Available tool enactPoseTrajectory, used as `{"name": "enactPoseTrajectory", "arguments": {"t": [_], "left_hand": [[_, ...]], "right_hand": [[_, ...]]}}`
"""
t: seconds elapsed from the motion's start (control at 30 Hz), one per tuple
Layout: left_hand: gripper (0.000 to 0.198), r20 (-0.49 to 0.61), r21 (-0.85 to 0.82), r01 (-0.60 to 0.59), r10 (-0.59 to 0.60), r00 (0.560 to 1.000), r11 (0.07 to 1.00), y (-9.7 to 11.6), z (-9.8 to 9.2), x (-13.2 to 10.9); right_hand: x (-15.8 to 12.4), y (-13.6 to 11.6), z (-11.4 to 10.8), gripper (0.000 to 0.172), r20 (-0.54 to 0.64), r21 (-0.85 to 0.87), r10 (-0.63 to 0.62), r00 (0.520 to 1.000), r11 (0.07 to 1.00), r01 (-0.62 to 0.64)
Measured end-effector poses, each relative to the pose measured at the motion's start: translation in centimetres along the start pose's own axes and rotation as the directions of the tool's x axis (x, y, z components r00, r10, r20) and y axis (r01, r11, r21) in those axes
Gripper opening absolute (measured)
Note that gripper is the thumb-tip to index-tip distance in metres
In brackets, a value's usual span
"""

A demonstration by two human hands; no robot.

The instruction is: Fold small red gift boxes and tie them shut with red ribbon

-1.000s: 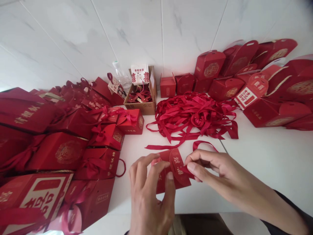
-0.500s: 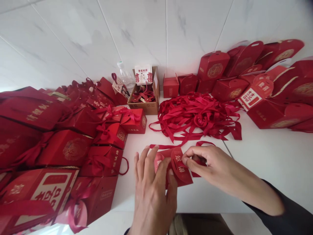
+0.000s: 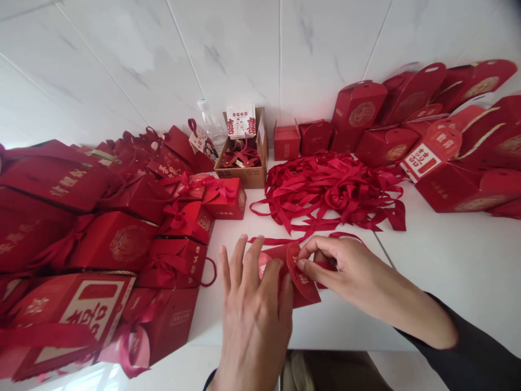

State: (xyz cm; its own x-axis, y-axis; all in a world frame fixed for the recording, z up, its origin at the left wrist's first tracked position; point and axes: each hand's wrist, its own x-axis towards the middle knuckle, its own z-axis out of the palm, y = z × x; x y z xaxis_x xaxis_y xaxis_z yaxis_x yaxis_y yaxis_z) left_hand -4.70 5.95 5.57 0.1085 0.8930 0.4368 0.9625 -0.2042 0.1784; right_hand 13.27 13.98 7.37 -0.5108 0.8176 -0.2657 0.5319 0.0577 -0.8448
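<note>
A small red gift box (image 3: 303,282) with gold characters on its rounded flap lies on the white table (image 3: 448,255) right in front of me. My left hand (image 3: 252,309) rests on the box's left part, fingers stretched out and spread. My right hand (image 3: 337,266) pinches the flap's top edge between thumb and forefinger. A single red ribbon (image 3: 280,239) lies just behind the box, and some of it is hidden by my right hand.
A heap of loose red ribbons (image 3: 329,190) lies behind my hands. Ribbon-tied red boxes (image 3: 183,222) are stacked at the left, untied red boxes (image 3: 448,136) at the right. A cardboard carton (image 3: 244,157) and a plastic bottle (image 3: 211,125) stand by the tiled wall.
My left hand has flattened, going from a pinch on the box to spread fingers over it. My right hand has slid left along the flap. The view has shifted slightly.
</note>
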Motion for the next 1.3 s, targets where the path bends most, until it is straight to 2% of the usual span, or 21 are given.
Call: {"name": "enactPoseTrajectory", "arguments": {"t": [0.23,0.47,0.53,0.6,0.67,0.7,0.8,0.93,0.97,1.13,1.3], "left_hand": [[0.025,0.029,-0.179,0.085,-0.081,0.996,0.98,0.3,-0.3,0.1],[0.021,0.06,-0.304,0.15,-0.138,0.989,0.941,0.2,0.5,0.1],[0.02,0.046,-0.354,0.162,-0.156,0.987,0.921,0.4,0.5,0.2],[0.018,0.015,-0.408,0.172,-0.182,0.983,0.897,0.4,0.1,0.3],[0.016,-0.029,-0.449,0.176,-0.211,0.977,0.876,0.4,-0.5,0.2],[0.016,-0.047,-0.459,0.177,-0.223,0.974,0.871,0.3,-0.8,0.2],[0.02,-0.051,-0.447,0.2,-0.249,0.967,0.872,0.0,-1.3,-0.5],[0.066,0.046,-0.338,0.284,-0.285,0.957,0.897,-0.1,-0.5,-2.2],[0.071,0.067,-0.335,0.306,-0.302,0.951,0.891,-0.2,-0.2,-2.5],[0.059,0.098,-0.496,0.364,-0.366,0.925,0.788,-0.6,0.6,-3.6],[0.056,0.093,-0.537,0.393,-0.411,0.907,0.746,-0.7,0.4,-3.9]], "right_hand": [[-0.1,0.0,-0.1,0.015,-0.006,-0.001,0.001,1.0,1.0,-0.001],[-0.2,0.0,0.3,0.017,-0.003,-0.006,-0.039,0.999,0.999,0.039],[-0.4,0.0,0.5,0.017,-0.085,-0.077,-0.131,0.988,0.989,0.125],[-0.6,-0.1,0.7,0.021,-0.182,-0.189,-0.295,0.938,0.947,0.261],[-0.7,-0.4,1.0,0.027,-0.175,-0.239,-0.403,0.898,0.903,0.358],[-0.8,-0.5,1.0,0.027,-0.14,-0.221,-0.414,0.9,0.899,0.379],[-0.6,-1.0,1.1,0.022,-0.089,-0.123,-0.373,0.924,0.924,0.361],[-0.1,-1.0,1.2,0.023,-0.115,-0.118,-0.329,0.937,0.941,0.316],[0.0,-0.9,1.3,0.023,-0.106,-0.129,-0.325,0.94,0.942,0.311],[0.6,-0.7,2.1,0.023,-0.056,-0.166,-0.303,0.951,0.943,0.29],[1.0,-0.9,2.7,0.024,-0.008,-0.192,-0.303,0.953,0.936,0.296]]}}
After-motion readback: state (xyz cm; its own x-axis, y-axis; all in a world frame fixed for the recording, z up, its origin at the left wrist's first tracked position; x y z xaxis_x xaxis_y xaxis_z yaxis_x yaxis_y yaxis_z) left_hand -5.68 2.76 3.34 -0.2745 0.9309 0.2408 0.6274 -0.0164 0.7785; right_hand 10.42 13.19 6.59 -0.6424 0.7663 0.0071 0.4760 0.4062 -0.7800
